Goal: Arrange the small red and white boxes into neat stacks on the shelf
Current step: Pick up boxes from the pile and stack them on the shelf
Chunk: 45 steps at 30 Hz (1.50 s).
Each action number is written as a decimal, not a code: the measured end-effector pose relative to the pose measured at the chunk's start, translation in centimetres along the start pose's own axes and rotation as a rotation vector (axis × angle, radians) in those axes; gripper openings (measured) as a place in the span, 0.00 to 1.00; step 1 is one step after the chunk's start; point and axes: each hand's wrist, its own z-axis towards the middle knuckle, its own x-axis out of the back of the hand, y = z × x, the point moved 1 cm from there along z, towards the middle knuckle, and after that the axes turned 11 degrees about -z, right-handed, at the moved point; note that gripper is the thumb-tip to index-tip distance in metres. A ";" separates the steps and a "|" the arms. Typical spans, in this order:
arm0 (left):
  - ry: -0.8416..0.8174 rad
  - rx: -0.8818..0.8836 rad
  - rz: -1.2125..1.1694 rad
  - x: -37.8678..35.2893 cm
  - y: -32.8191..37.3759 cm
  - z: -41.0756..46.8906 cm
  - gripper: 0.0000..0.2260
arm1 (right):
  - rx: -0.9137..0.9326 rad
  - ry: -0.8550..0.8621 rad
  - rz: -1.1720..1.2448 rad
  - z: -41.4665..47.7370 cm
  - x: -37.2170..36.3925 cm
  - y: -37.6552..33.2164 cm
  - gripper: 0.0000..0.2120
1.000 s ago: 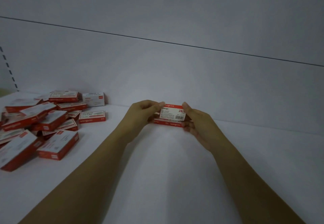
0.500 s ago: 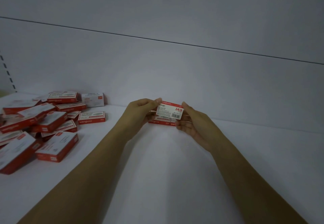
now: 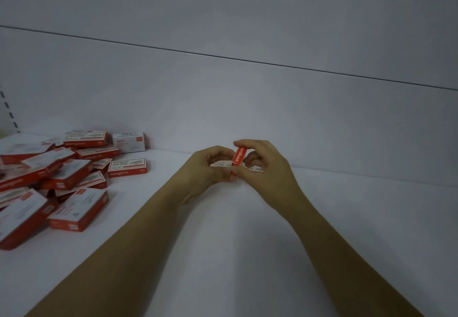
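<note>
The right hand pinches a small red and white box between thumb below and forefinger on top, so that the box stands on end, tilted slightly to the right, with its narrow red side and white lettering turned toward the camera. The other fingers of that hand curl loosely inward behind the box and do not grip it. The left hand sits just beside the right, its fingers curved into a loose half-closed cup; its fingertips meet the left edge of the held box, and its thumb lies low against the right thumb, so the two hands come together around the one box. Beneath the hands, partly hidden by the fingers, lies at least one more box flat on the shelf; whether the held box touches it cannot be told. Both bare forearms reach in from the lower edge of the view and converge at the middle of the white shelf, close to the back wall. Well apart to the left lies a loose heap of boxes of the same kind, piled at odd angles, some overlapping. One single box lies flat at the heap's near right edge, and another box stands against the back wall.
</note>
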 end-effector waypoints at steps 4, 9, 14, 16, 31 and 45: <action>0.023 0.002 0.053 0.0 0.1 0.0 0.22 | -0.026 -0.017 0.025 -0.1 -0.1 -0.1 0.22; 0.131 0.002 -0.013 0.3 0.6 0.2 0.23 | -0.176 -0.053 0.172 0.5 1.2 0.7 0.22; 0.138 -0.073 -0.047 0.1 1.3 -0.1 0.17 | -0.303 -0.188 0.147 0.5 1.6 2.5 0.20; 0.121 -0.112 0.014 -0.5 1.5 -0.5 0.18 | -0.312 -0.206 0.122 0.4 1.3 3.0 0.19; 0.155 -0.356 0.391 -1.9 1.5 -1.4 0.21 | -0.226 -0.001 -0.052 0.7 0.4 3.4 0.18; 0.456 -0.669 0.601 -1.9 1.3 -1.6 0.15 | 0.258 0.281 -0.306 0.2 0.6 0.9 0.23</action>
